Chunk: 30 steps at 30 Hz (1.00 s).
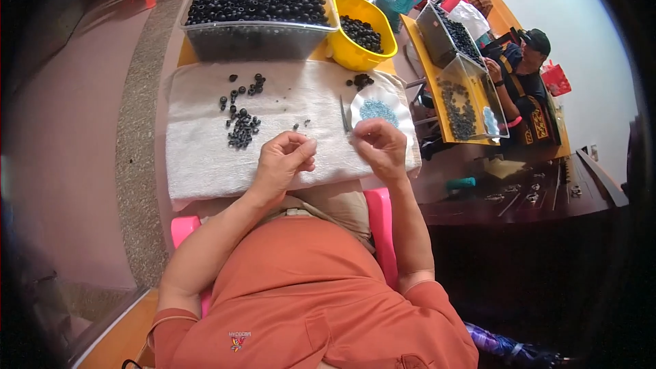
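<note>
My left hand (287, 157) is raised over the near part of a white cloth (198, 157), thumb and fingers pinched together; anything between them is too small to make out. My right hand (381, 149) is also closed in a pinch, at the near edge of a white scalloped plate (404, 104) of small light-blue pieces (378, 111). What it holds, if anything, is hidden. Dark tweezers (344, 113) lie just left of the right hand. Small black round parts (243, 128) form a loose cluster on the cloth's left half. Two tiny dark bits (296, 126) lie beyond my left hand.
Behind the cloth stand a clear bin (260, 34) heaped with black round parts and a yellow bucket (362, 60) holding more. A few black parts (361, 80) sit beyond the plate. At right, a co-worker (526, 75) sits by another table (444, 113) with bins.
</note>
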Available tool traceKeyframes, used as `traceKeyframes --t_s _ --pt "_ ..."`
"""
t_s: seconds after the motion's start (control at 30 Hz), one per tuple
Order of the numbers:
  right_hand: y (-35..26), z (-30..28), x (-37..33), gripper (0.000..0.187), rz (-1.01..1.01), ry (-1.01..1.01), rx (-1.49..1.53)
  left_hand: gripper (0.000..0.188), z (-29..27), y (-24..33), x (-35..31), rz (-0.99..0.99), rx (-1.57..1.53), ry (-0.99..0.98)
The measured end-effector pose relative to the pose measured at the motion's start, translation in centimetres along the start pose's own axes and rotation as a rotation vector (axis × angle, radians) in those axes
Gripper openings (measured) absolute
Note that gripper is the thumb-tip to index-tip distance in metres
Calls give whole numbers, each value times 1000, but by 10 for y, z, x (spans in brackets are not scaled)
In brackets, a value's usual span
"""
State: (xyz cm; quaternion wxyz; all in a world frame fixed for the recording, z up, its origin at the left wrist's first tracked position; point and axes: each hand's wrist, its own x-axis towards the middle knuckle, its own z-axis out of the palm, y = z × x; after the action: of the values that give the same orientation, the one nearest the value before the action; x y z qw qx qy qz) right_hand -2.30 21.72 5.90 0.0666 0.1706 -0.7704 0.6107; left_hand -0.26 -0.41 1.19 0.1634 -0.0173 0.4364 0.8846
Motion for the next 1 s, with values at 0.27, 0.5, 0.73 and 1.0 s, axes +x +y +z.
traceKeyframes --t_s 0.27,0.5,0.73,1.0 --pt "-6 37 0 18 -75 -158 -43 23 4 4 0 -70 44 -74" --pt "-9 42 1 17 -91 -204 -99 19 3 6 -2 -45 149 -58" --pt "-5 42 -1 15 -3 -206 134 15 -1 6 -1 -48 118 -71" --pt "6 39 -5 18 225 -208 305 13 1 7 -1 -41 14 -106"
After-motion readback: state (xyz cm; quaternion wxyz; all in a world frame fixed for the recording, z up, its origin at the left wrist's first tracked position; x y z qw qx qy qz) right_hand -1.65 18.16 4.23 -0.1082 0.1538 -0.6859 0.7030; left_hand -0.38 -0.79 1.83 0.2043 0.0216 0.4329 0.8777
